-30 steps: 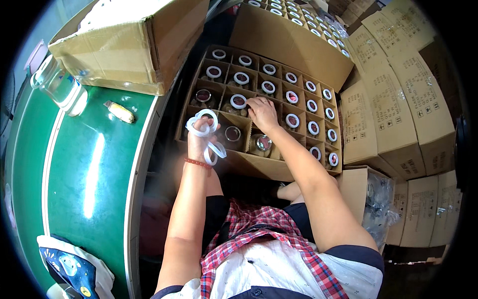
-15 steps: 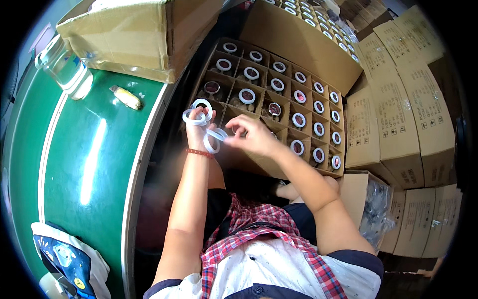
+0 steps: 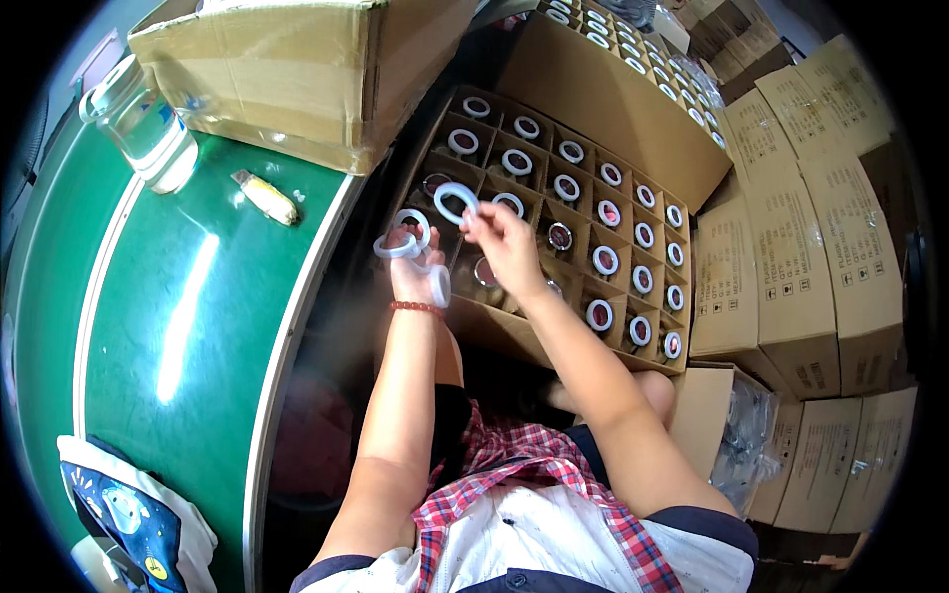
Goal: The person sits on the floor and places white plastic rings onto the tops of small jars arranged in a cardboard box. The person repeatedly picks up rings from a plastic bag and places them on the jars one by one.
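My right hand (image 3: 508,255) pinches a white ring (image 3: 456,204) by its edge, over the near left part of a divided carton (image 3: 514,323). Beside it my left hand (image 3: 408,269), palm up with fingers partly curled, holds several more white rings (image 3: 440,286). Round-topped items stand one to a cell in the carton, most with a white ring around a dark or reddish top (image 3: 605,260). A few tops show no white ring, such as a silver-rimmed one (image 3: 560,235) and another (image 3: 484,272) just left of my right hand.
To the left, a green table (image 3: 129,326) carries a clear bottle (image 3: 158,138), a yellow utility knife (image 3: 265,198), a large carton (image 3: 257,89) and a printed cloth bag (image 3: 129,514). Closed cartons (image 3: 781,247) are stacked on the right. An open box with clear plastic (image 3: 746,435) stands near my right arm.
My right hand has moved away from my left, up and forward, and now carries one white ring over the carton. The left hand still holds the other rings. The whole view has shifted slightly.
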`<state>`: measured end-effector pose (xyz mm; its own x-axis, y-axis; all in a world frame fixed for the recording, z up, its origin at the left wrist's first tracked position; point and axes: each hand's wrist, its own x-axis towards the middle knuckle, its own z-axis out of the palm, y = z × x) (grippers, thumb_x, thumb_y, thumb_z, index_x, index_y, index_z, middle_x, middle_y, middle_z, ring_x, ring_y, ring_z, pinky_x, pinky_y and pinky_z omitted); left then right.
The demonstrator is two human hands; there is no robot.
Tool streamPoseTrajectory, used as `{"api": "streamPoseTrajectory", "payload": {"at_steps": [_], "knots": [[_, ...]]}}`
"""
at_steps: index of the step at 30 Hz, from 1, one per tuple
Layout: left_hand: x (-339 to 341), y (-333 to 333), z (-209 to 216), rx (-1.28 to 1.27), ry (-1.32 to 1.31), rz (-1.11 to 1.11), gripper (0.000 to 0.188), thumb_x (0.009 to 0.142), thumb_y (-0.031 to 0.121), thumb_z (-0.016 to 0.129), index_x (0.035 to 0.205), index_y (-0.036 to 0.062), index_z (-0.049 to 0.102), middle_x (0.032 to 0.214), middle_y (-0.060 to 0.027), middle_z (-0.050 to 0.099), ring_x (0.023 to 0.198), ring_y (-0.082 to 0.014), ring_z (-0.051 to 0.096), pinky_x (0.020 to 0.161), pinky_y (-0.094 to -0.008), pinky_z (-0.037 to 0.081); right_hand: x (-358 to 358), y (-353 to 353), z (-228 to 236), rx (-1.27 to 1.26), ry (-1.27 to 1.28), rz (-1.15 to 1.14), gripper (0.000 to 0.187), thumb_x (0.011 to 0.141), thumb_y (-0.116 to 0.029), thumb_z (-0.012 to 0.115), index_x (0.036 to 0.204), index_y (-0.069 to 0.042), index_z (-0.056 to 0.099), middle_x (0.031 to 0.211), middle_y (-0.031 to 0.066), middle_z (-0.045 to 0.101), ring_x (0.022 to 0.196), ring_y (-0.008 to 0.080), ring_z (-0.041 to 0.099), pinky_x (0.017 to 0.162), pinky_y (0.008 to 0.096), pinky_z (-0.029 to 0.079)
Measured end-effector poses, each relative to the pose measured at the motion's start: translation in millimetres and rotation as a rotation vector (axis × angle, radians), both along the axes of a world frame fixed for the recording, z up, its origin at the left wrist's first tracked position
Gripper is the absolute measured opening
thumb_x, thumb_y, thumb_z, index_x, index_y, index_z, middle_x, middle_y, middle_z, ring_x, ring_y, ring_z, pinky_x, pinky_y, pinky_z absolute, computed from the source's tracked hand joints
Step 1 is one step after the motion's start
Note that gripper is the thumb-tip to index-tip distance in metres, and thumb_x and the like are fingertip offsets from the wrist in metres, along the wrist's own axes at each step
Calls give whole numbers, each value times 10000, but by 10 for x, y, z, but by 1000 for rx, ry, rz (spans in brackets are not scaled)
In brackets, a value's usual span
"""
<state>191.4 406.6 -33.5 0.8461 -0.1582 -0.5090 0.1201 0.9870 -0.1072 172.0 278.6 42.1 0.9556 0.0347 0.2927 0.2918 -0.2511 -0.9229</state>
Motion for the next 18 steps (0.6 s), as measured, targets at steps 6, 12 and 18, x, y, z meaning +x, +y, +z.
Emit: {"api": "streamPoseTrajectory", "payload": {"at_steps": [6, 12, 18], "knots": [[15, 52, -3, -19, -104, -27, 103, 754, 175, 629, 838, 139, 581, 711, -25, 613, 598, -228, 622, 309, -215, 296, 973, 52, -320, 262, 404, -11, 301, 889, -112, 586, 1132, 61, 545, 854, 91, 634, 720, 131, 625, 602, 241, 532], [3, 85, 19, -10, -170, 1, 111, 741, 157, 647, 823, 128, 577, 704, -19, 610, 612, -224, 623, 333, -226, 313, 1304, -75, -479, -625, 197, -80, 298, 770, -157, 637, 1037, -42, 574, 857, 202, 648, 848, 328, 640, 707, 435, 511], [18, 100, -54, -20, -188, 5, 98, 761, 158, 644, 810, 114, 571, 702, -30, 617, 630, -242, 630, 350, -244, 328, 1205, -71, -406, -922, 117, -92, 262, 799, -190, 596, 1028, -66, 578, 901, 184, 650, 879, 372, 615, 758, 466, 492]]}}
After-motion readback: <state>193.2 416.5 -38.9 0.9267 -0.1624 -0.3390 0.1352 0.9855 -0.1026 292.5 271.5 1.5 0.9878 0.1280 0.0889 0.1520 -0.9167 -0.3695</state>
